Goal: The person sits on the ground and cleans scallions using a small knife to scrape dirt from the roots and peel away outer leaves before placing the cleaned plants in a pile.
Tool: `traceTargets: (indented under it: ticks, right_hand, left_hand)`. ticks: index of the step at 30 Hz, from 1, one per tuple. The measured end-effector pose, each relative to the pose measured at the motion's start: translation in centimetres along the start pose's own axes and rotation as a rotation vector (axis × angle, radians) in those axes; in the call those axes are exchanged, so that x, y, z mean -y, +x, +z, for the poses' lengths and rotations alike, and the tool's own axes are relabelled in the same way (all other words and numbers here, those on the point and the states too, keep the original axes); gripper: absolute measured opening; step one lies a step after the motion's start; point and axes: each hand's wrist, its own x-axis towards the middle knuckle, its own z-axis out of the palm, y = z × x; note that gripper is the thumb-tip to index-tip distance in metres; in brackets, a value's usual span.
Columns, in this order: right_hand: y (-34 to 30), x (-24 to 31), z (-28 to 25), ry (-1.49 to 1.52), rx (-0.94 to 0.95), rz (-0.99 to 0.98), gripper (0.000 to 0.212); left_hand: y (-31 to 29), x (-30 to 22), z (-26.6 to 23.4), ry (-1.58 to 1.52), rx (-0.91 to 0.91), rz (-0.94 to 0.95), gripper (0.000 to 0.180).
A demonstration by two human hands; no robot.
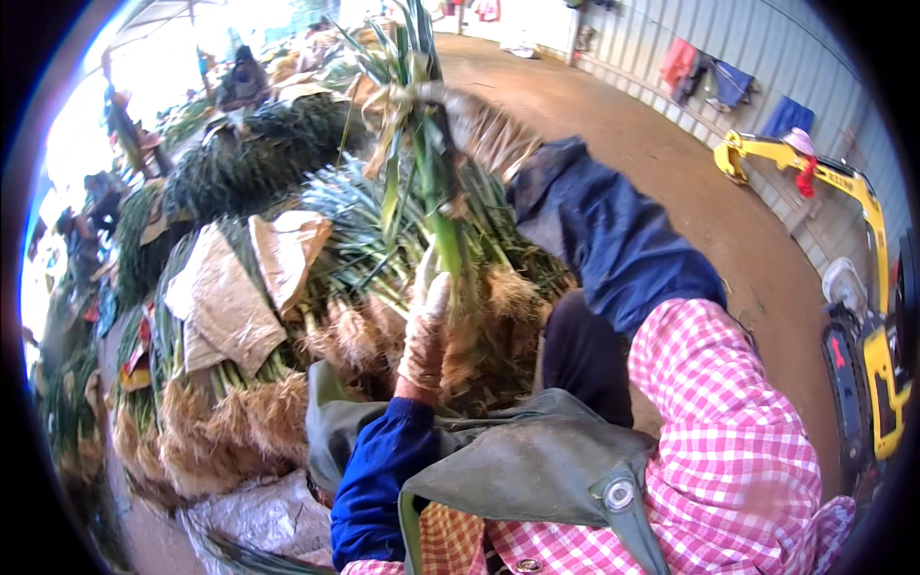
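Note:
In front of me a leek stalk (447, 240) with long green leaves and some yellowed ones stands upright. My left hand (428, 331), in a dirty pale glove, is closed round its lower part, fingers pointing up along the stem. My right hand (484, 125), in a brownish glove and smeared by motion, reaches across from the right and grips the upper leaves. Its fingertips are partly hidden by the leaves. Below and behind my hands lie bundled leeks (359, 230), their tan, hairy roots (508, 292) toward me.
Brown sacking (235, 307) covers more bundles on the left. Heaps of leeks (259, 144) stretch back, with people (244, 77) among them. A crumpled plastic sheet (259, 517) lies at lower left. On the right stands a yellow mini excavator (877, 383) by a corrugated wall (795, 57) with hanging clothes.

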Motion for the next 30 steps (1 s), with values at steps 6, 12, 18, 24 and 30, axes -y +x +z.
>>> traceTargets:
  ticks: [6, 12, 18, 24, 30]
  right_hand:
    - [0.1, -9.7, -4.1, 0.121, -0.181, -0.159, 0.028]
    - [-10.6, -5.9, -8.5, 0.366, -0.596, -0.34, 0.028]
    - [-35.4, -1.0, -30.6, -0.413, -1.305, -0.605, 0.021]
    - [-63.8, -3.9, -30.3, 0.062, -1.857, -0.46, 0.041]
    - [-78.8, -21.7, -20.1, -0.016, -1.941, 0.633, 0.043]
  left_hand:
    - [-1.6, -3.1, 0.1, 0.064, -0.056, -0.54, 0.016]
    - [-1.7, -3.6, 0.5, 0.672, 0.137, -0.659, 0.025]
    - [2.2, -0.1, 1.9, 1.356, 0.697, -0.135, 0.011]
    - [8.0, -4.2, 8.7, 1.875, 1.042, 0.167, 0.017]
    - [14.8, -2.2, 16.1, 2.237, 1.332, 0.872, 0.016]
